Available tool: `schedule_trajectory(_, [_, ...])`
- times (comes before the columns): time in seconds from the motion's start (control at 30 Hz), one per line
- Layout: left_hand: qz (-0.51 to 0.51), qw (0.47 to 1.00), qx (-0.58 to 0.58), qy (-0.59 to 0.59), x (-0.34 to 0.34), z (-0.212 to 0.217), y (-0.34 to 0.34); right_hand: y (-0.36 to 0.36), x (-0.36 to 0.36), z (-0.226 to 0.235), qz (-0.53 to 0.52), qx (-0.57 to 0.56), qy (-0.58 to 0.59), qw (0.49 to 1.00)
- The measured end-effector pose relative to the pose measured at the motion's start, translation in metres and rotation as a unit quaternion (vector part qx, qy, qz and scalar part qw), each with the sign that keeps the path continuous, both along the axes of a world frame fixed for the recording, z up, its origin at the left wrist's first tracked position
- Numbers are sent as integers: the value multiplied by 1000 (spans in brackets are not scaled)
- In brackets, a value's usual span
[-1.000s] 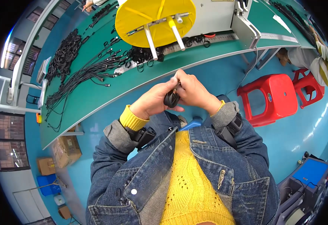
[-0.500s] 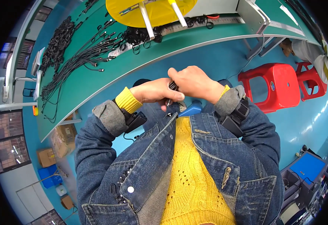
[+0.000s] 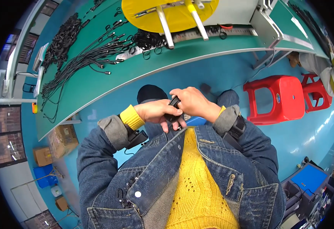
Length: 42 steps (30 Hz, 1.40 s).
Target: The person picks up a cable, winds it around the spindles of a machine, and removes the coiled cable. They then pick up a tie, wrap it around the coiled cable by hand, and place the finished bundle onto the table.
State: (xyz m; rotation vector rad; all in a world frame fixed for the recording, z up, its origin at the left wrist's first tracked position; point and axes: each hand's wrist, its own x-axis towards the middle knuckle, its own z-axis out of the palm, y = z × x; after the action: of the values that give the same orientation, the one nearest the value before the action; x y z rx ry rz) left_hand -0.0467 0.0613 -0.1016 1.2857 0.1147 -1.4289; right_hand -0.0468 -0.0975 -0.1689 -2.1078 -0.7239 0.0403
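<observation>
Holding a small bundle of black cable [image 3: 173, 108] close against the chest, the person has both hands shut on it: the left hand [image 3: 155, 112] wraps it from below with fingers curled under, and the right hand [image 3: 192, 101] closes over the top, thumb and fingers pinching the upper end. The bundle sits between the two palms, above the lap and well back from the green workbench [image 3: 109, 82]. Most of it is hidden by the fingers, so I cannot tell how many loops it has or whether a tie is on it.

From where I stand, the step looks like gathering the cable into a tight coil. To do that well, the left hand should keep an even squeeze so the loops stay stacked, while the right works only the free end. Keeping the bundle away from the open denim jacket [image 3: 151, 179] would spare a snag on its buttons.

On the bench lie many loose black cables [image 3: 83, 63] spread in a fan, a heap of small black rings [image 3: 148, 40], and a yellow round reel [image 3: 171, 13] with pale pegs. Two red plastic stools [image 3: 276, 99] stand on the blue floor at the person's right.
</observation>
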Motion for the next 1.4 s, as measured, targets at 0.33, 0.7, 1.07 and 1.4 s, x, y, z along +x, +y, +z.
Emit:
schedule_trajectory(0.33, [91, 988, 33, -118, -2, -31, 20, 17, 31, 38, 78, -100, -24, 992])
schedule_trajectory(0.7, [304, 925, -229, 8, 9, -31, 50, 34, 119, 35, 1, -76, -185, 980])
schedule_trajectory(1.07, [384, 852, -355, -21, 26, -35, 63, 30, 61, 65, -43, 260, 269, 926])
schedule_trajectory(1.4, [221, 917, -94, -317, 20, -20, 38, 5, 25, 42, 38, 369, 418, 829])
